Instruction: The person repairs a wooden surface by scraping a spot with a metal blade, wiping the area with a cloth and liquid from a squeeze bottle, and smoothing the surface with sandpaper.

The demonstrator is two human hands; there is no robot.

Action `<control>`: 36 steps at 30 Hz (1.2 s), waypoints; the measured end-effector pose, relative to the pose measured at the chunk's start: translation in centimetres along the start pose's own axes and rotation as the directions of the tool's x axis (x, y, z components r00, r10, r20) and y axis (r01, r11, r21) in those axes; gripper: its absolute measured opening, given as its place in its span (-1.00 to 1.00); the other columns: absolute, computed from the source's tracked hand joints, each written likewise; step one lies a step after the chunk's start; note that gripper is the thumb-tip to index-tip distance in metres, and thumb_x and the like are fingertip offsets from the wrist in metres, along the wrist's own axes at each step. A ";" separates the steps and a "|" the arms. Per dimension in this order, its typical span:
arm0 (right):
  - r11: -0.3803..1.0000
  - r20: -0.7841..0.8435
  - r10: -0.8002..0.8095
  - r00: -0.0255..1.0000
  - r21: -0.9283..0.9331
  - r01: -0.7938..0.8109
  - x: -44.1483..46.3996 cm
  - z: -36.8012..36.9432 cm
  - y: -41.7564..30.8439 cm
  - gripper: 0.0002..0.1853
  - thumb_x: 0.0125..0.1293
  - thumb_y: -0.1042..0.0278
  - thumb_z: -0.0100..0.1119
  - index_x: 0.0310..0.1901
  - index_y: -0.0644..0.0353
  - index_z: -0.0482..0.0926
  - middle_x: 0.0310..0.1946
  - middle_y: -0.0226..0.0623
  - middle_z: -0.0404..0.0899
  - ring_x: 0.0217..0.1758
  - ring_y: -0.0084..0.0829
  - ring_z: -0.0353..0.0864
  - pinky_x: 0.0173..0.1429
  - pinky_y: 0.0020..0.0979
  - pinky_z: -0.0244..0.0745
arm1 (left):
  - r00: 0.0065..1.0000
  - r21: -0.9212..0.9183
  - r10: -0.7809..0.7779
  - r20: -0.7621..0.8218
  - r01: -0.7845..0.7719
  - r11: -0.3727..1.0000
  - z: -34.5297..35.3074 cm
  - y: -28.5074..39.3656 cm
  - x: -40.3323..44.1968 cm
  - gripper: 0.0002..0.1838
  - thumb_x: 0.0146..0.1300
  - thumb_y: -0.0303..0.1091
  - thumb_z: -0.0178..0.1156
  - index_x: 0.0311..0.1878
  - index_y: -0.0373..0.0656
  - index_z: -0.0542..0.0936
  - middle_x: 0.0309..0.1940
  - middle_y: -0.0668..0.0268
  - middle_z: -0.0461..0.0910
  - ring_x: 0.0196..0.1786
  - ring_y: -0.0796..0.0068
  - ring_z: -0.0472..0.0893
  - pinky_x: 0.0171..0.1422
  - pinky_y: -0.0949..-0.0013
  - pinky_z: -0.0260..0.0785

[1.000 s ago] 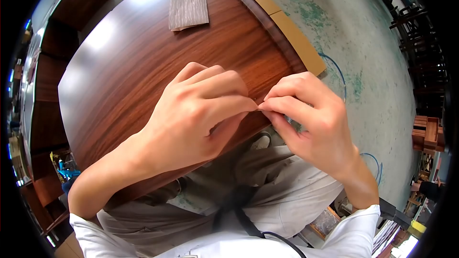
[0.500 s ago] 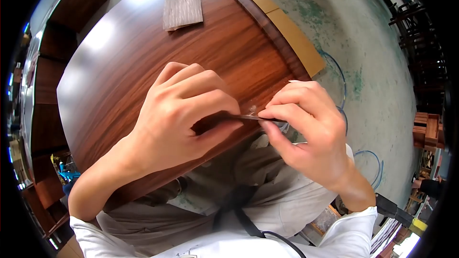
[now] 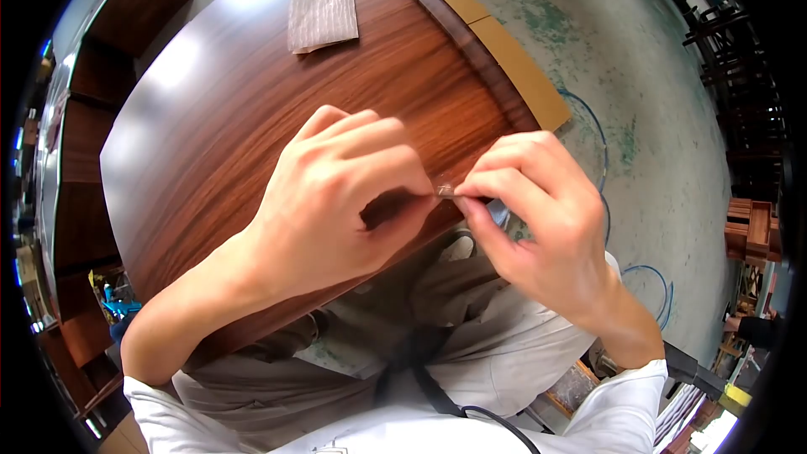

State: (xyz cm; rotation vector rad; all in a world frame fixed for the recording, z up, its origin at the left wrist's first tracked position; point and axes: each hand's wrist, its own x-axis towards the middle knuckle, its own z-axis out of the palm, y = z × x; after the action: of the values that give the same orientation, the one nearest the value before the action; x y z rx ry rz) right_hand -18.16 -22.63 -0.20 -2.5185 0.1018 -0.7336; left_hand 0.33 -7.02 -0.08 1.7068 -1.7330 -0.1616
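Strip (image 3: pixel 445 191) | left hand (image 3: pixel 336 189): pinching, curled | right hand (image 3: pixel 546 210): pinching, curled

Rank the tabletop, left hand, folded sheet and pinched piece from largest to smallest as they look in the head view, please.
Tabletop
Left hand
Folded sheet
Pinched piece
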 end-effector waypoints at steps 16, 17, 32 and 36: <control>1.000 0.028 0.001 1.000 0.012 -0.002 0.8 -0.4 0.6 -0.78 0.10 0.68 0.56 -0.24 0.23 0.75 -0.23 -0.27 0.72 -0.12 -0.20 0.71 -0.04 -0.22 0.64 | 1.000 -0.010 -0.009 0.009 0.009 1.000 -0.1 -0.2 0.5 -0.82 0.14 -0.53 0.58 -0.31 -0.12 0.72 -0.35 0.38 0.68 -0.27 0.34 0.65 -0.05 0.28 0.38; 1.000 0.013 -0.003 1.000 -0.007 0.003 1.0 -0.3 0.7 -0.78 0.10 0.68 0.56 -0.24 0.23 0.75 -0.23 -0.27 0.72 -0.12 -0.20 0.71 -0.04 -0.22 0.64 | 1.000 0.004 -0.017 0.003 0.017 1.000 -0.1 -0.3 0.7 -0.82 0.14 -0.53 0.58 -0.30 -0.12 0.72 -0.35 0.38 0.68 -0.27 0.34 0.65 -0.04 0.29 0.38; 0.997 0.045 -0.070 0.997 -0.024 0.071 0.9 -0.1 0.9 -0.78 0.13 0.69 0.54 -0.20 0.24 0.76 -0.19 -0.28 0.71 -0.11 -0.18 0.71 -0.06 -0.22 0.64 | 0.999 -0.005 0.045 0.030 -0.045 0.999 -0.5 -0.5 0.1 -0.73 0.17 -0.59 0.51 -0.06 -0.09 0.84 -0.15 0.36 0.74 -0.08 0.33 0.71 0.15 0.25 0.44; 0.999 0.049 -0.053 0.997 -0.006 0.054 1.5 -0.2 1.0 -0.79 0.13 0.70 0.51 -0.21 0.26 0.76 -0.19 -0.26 0.71 -0.11 -0.17 0.71 -0.06 -0.22 0.65 | 0.999 -0.003 0.019 0.029 -0.019 1.000 -0.3 -0.4 0.2 -0.72 0.16 -0.62 0.49 -0.07 -0.11 0.82 -0.16 0.34 0.73 -0.11 0.31 0.71 0.12 0.25 0.45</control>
State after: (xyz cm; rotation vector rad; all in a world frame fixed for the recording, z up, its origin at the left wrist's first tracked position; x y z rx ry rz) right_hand -16.92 -23.92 0.20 -2.5526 0.0201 -0.6935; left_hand 0.83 -7.13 0.06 1.6935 -1.7685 -0.1810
